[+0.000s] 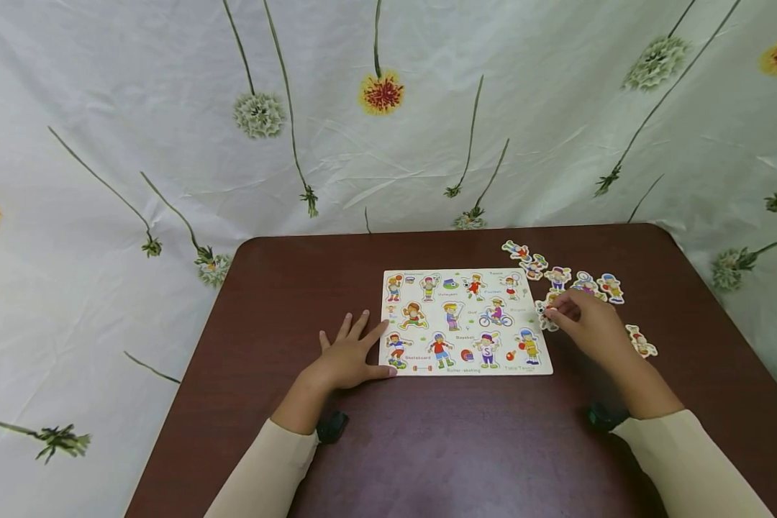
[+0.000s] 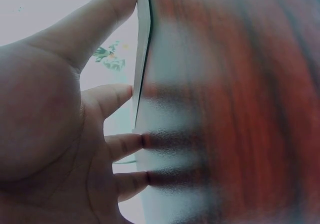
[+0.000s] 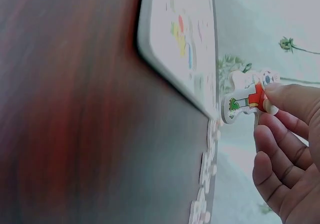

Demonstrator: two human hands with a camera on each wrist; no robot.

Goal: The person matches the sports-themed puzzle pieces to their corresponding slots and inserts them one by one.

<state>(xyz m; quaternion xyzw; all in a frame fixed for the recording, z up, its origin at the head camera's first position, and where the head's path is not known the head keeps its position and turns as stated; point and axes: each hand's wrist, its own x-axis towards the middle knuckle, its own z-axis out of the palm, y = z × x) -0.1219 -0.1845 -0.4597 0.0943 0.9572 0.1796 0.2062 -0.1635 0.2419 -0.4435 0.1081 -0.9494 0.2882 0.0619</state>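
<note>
The grip of the right hand [image 1: 592, 324] pinches narrowly a flat, pale-edged figure piece [image 3: 254, 98] with red shirt, just right of the smooth rectangular board [image 1: 437, 325]. The left hand [image 1: 350, 362], fingers spread wide, touches the board's left edge on the glossy, wood-grained worktop [image 1: 453, 446].

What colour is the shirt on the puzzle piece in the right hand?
The shirt is red; the right wrist view shows it best.
</note>
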